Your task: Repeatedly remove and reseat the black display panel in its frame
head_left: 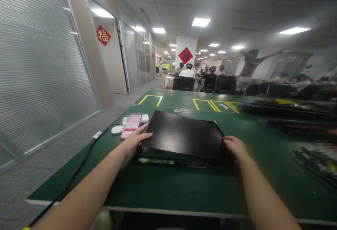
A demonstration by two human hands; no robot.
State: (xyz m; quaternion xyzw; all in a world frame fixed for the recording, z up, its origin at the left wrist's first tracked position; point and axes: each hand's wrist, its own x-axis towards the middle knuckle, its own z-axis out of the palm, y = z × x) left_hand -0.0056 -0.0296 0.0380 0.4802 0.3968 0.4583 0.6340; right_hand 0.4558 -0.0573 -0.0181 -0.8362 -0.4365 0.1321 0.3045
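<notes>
A flat black panel point(184, 133) is held tilted over a shallow black frame point(205, 162) on the green table. My left hand point(134, 140) grips its left edge, thumb lying on the top face. At the right edge my right hand point(235, 147) pinches the panel near the frame's corner; the undersides of the fingers are hidden. Along the frame's near side a green circuit board strip point(156, 162) shows in the gap. Most of the frame's inside is covered by the panel.
A phone point(131, 126) and a white mouse-shaped item point(117, 129) lie beyond my left hand. A black cable point(88, 154) runs along the table's left side. Dark flat parts point(286, 110) are stacked at right, with tangled cables point(306, 156) nearer. People sit beyond the table.
</notes>
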